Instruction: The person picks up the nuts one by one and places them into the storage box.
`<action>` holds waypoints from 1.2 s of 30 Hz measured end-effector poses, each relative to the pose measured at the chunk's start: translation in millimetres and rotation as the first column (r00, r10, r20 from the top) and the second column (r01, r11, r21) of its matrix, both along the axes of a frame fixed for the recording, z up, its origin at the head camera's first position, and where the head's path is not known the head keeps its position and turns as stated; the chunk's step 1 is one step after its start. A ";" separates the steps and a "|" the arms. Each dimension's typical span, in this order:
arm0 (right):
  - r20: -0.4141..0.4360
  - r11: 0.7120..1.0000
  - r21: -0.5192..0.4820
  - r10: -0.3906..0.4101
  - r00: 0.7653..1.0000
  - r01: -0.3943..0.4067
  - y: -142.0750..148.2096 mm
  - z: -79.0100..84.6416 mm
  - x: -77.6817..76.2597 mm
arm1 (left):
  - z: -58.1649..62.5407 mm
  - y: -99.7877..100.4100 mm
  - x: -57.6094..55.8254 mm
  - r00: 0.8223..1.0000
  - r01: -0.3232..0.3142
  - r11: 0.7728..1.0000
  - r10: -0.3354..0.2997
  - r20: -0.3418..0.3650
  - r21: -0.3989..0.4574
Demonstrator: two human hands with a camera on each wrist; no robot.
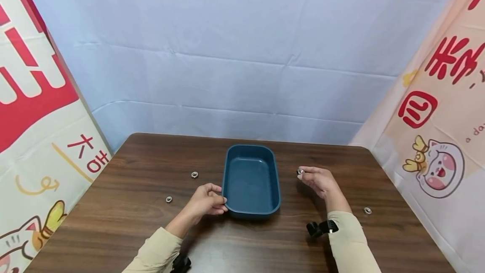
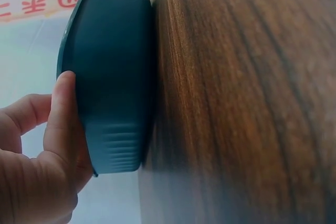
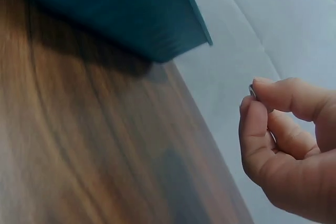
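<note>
A dark teal rectangular tray (image 1: 251, 208) stands on the wooden table, hollow side up. My left hand (image 1: 206, 200) grips its near left corner, the thumb on the rim; in the left wrist view the thumb (image 2: 62, 108) presses the tray's (image 2: 113, 66) edge. Right of the tray, my right hand (image 1: 320, 181) pinches a small metal nut (image 1: 300, 172) between thumb and fingertips, raised over the table. The right wrist view shows only a sliver of that nut (image 3: 253, 92), the fingers hiding the rest.
Two more metal nuts lie left of the tray, one farther back (image 1: 195, 175) and one nearer (image 1: 169, 199). Another nut (image 1: 367, 210) rests to the right of my right forearm. Beyond the table's (image 1: 151, 155) back edge hangs a pale cloth (image 1: 227, 54), with printed banners either side.
</note>
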State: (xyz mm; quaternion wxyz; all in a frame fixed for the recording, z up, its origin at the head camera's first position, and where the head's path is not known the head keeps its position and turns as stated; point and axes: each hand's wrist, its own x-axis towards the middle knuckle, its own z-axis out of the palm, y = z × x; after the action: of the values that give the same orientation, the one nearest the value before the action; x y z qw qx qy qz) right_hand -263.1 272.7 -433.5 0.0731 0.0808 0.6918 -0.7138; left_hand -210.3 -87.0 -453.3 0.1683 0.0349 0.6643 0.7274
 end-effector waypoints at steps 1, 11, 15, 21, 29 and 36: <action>-0.005 1.000 0.013 0.008 1.000 -0.008 -2.0 1.9 -0.4 | 0.0 0.4 -0.1 1.000 0.000 1.000 0.000 0.001 -0.001; -0.015 0.994 0.079 0.070 0.997 -0.069 -28.4 12.5 -13.8 | -1.1 1.1 -3.8 1.000 0.010 1.000 -0.010 -0.005 -0.007; -0.012 0.991 0.092 0.095 0.995 -0.093 -37.2 14.5 -20.8 | -1.2 0.9 -5.0 1.000 0.013 1.000 -0.013 0.004 0.001; -0.007 0.987 0.102 0.126 0.992 -0.125 -44.9 13.7 -30.3 | -1.5 1.1 -7.1 1.000 0.019 1.000 -0.018 0.018 -0.014; -0.015 0.964 0.165 0.216 0.976 -0.211 -59.6 13.8 -38.9 | 1.3 1.5 -5.5 0.999 0.035 0.999 -0.035 0.017 -0.039; 0.034 0.941 0.246 0.231 0.972 -0.232 -76.7 22.1 -51.3 | 4.8 3.3 -7.7 0.999 0.045 0.998 -0.045 0.004 -0.053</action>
State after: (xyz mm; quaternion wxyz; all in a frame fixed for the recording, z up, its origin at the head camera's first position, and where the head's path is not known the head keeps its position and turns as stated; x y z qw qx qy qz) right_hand -314.5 196.0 -411.4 0.1474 0.0089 0.7802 -0.6079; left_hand -218.0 -83.7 -448.5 0.1865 0.0445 0.6821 0.7057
